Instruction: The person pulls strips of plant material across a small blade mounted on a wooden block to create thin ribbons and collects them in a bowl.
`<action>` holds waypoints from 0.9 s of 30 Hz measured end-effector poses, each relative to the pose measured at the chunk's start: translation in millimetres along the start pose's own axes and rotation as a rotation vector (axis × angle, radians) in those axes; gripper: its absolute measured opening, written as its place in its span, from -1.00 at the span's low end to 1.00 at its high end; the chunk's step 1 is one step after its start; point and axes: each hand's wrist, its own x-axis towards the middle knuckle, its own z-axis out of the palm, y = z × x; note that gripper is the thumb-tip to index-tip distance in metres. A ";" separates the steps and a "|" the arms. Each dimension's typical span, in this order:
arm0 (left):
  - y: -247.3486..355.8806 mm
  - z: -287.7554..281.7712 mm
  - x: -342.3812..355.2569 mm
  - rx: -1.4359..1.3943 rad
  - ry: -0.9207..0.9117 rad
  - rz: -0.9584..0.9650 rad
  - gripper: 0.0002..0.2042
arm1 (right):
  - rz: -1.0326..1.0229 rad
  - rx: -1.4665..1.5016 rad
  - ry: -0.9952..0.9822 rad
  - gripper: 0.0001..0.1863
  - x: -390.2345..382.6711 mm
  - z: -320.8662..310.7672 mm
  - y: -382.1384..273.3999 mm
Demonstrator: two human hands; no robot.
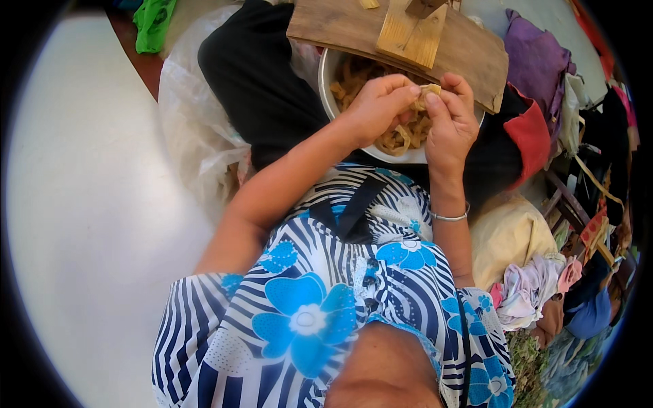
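Note:
Above a white round basin (328, 88), both of my hands pinch a small, pale tan strip (428, 92) between fingertips. My left hand (381, 109) grips it from the left, thumb and fingers closed. From the right, my right hand (452, 129) holds it with the thumb on top and the forefinger curled. Many curled tan-brown strips (398, 139) lie in the basin below; what they are made of I cannot tell. A wooden board (476, 58) rests across the basin's far side, bearing a lighter wood block (411, 34).
To the right are purple cloth (534, 51), a red cloth flap (530, 139), a cream sack (513, 234) and heaped clothes (534, 289). Clear plastic sheeting (197, 122) lies by my left leg. A green bag (153, 24) is at the far left, beyond pale floor (88, 204).

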 end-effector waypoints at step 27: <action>74.5 -34.6 3.1 0.731 0.003 0.436 -0.90 | 0.345 0.169 -0.348 -0.89 74.2 -28.7 -23.7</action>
